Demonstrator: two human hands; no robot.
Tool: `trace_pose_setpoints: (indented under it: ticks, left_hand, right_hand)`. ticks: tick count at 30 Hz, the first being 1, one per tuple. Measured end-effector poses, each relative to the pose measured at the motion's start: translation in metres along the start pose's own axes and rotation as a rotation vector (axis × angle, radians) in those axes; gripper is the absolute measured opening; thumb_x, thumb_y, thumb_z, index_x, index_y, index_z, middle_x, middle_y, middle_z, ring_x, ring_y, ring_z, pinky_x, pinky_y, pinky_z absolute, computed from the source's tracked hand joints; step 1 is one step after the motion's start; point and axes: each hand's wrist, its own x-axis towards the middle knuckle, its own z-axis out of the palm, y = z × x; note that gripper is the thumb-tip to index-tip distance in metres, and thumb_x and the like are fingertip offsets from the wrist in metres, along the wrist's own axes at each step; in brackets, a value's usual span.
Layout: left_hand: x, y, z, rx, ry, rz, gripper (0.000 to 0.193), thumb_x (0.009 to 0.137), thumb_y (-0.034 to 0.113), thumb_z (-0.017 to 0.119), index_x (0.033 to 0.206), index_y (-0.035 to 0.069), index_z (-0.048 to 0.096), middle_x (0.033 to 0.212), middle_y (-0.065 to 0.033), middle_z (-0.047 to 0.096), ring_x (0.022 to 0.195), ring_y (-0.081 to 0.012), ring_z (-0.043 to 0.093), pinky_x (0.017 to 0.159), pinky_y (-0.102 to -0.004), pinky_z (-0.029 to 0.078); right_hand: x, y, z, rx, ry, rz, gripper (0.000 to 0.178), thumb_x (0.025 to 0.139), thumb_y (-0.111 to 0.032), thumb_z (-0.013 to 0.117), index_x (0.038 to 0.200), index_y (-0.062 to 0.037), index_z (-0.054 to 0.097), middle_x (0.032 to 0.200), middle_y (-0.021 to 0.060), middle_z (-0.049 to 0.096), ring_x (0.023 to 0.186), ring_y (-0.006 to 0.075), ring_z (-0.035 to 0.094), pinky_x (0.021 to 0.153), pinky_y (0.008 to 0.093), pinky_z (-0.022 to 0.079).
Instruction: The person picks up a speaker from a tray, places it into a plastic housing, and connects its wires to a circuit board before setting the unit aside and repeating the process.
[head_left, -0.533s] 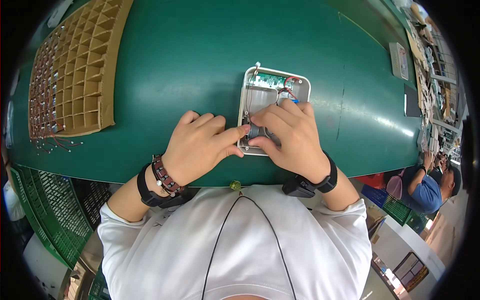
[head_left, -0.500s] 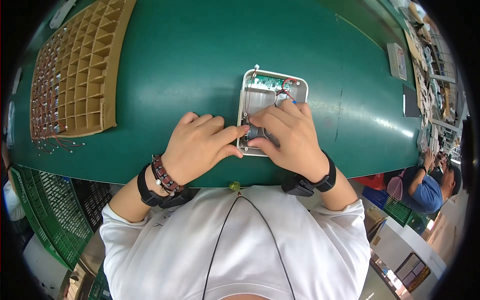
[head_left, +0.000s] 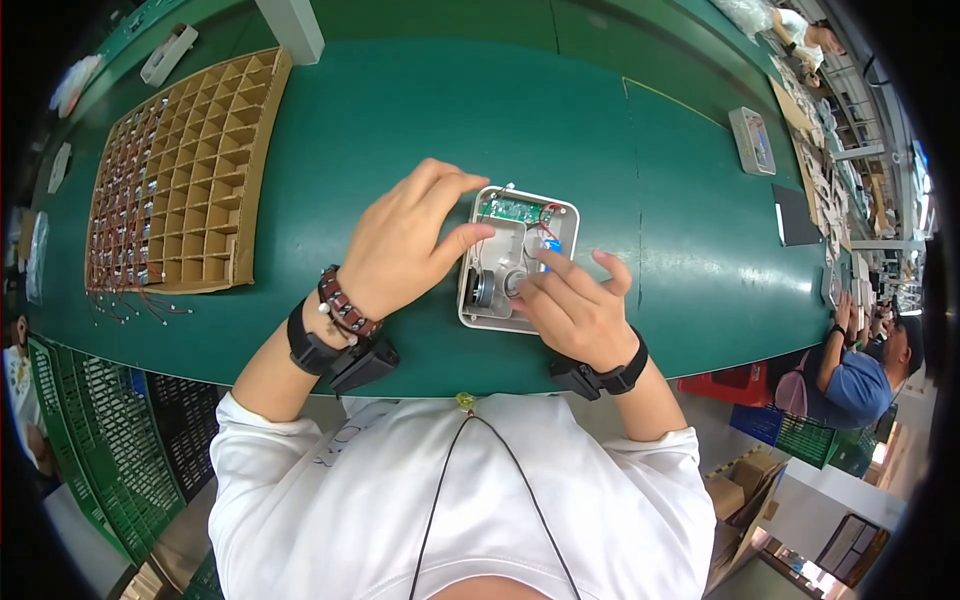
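The left hand (head_left: 405,232), empty, spreads thumb and forefinger at the left edge of a white housing (head_left: 490,323). The right hand (head_left: 575,318) curls loosely over it, grip indeterminable.

A broad worktop (head_left: 400,110) is showing a smooth green surface, satin overall, with pale reflections softly spreading across it. On it, an open case (head_left: 490,324) is looking like smooth off-white plastic with a slight sheen. Inside, a green circuit board (head_left: 514,211) is giving off small bright glints, and a dark round part (head_left: 485,289) is showing a metallic-looking side. A compartment box (head_left: 258,200) is displaying dull brown cardboard. A shirt (head_left: 460,500) is draping in soft white cloth; a wrist strap (head_left: 310,345) is appearing matt black, and a brown bracelet (head_left: 343,305) is looking leathery, with shiny studs. A green crate (head_left: 105,420) is presenting hard latticed plastic.
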Motion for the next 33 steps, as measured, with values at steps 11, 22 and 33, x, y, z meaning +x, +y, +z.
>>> trace_pose_setpoints:
  ticks: [11, 22, 33]
  left_hand:
    - [0.019, 0.005, 0.022, -0.013, -0.034, 0.094, 0.011, 0.089, 0.017, 0.058, 0.085, 0.007, 0.056, 0.071, -0.0045, 0.058, 0.071, -0.0245, 0.055, 0.063, -0.0383, 0.041]
    - [0.013, 0.012, 0.023, -0.106, -0.012, 0.063, 0.013, 0.091, 0.018, 0.055, 0.084, 0.008, 0.055, 0.066, -0.0038, 0.057, 0.061, -0.0219, 0.054, 0.06, -0.0355, 0.035]
    - [0.01, 0.014, 0.024, -0.149, -0.014, -0.054, 0.013, 0.089, 0.018, 0.058, 0.081, 0.007, 0.056, 0.06, 0.0004, 0.059, 0.051, -0.0183, 0.054, 0.06, -0.0324, 0.033]
  right_hand:
    - [0.026, 0.018, -0.002, 0.645, 0.039, 0.488, 0.035, 0.078, 0.003, 0.067, 0.111, -0.0013, 0.054, 0.086, 0.0084, 0.064, 0.065, 0.0173, 0.067, 0.053, 0.0255, 0.049]
    - [0.039, 0.024, 0.004, 1.1, -0.015, 0.823, 0.03, 0.08, 0.004, 0.067, 0.106, -0.0011, 0.054, 0.09, 0.0108, 0.063, 0.063, 0.0122, 0.064, 0.051, 0.0214, 0.048]
    - [0.041, 0.033, 0.008, 0.264, 0.143, 0.288, 0.017, 0.069, -0.002, 0.073, 0.082, -0.0068, 0.063, 0.078, 0.0027, 0.059, 0.061, 0.014, 0.058, 0.049, 0.026, 0.044]
